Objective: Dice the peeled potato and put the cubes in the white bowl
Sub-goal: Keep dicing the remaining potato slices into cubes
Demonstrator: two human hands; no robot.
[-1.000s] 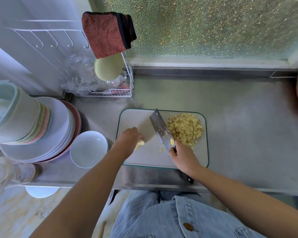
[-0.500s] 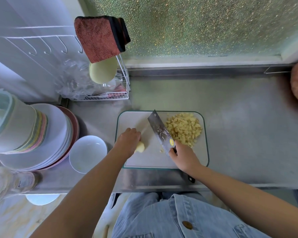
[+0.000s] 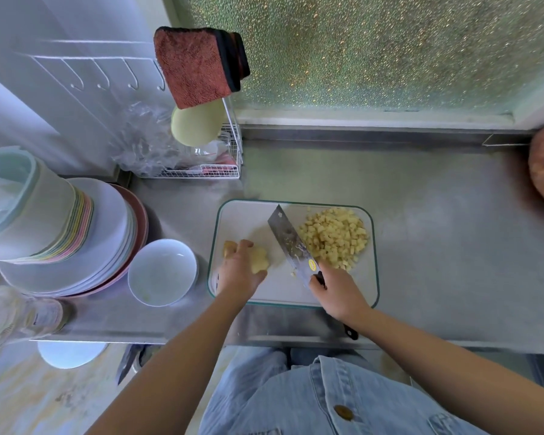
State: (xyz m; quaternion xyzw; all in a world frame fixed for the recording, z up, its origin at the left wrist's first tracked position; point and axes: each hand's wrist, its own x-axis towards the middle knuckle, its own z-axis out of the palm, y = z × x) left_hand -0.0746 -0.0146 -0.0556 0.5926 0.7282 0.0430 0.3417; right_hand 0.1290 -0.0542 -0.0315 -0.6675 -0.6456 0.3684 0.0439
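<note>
A pale cutting board (image 3: pixel 248 218) lies on the steel counter. On its left part my left hand (image 3: pixel 237 271) holds down a peeled potato piece (image 3: pixel 259 261), fingers curled over it. My right hand (image 3: pixel 338 291) grips the black handle of a cleaver (image 3: pixel 291 243), whose blade runs diagonally across the board's middle, to the right of the potato piece. A heap of yellow potato cubes (image 3: pixel 333 238) sits on the board's far right. The white bowl (image 3: pixel 162 273) stands just left of the board, with nothing visible in it but faint smears.
A stack of plates (image 3: pixel 107 233) and a stack of pastel cups (image 3: pixel 22 205) stand left of the bowl. A clear bottle (image 3: pixel 16 315) lies at the front left. A wire rack (image 3: pixel 220 164) with cloths stands behind. The counter's front edge (image 3: pixel 296 340) is near my body.
My left hand has shifted left on the board with the potato piece. The cleaver has stayed in about the same place, and the view has tilted slightly.
</note>
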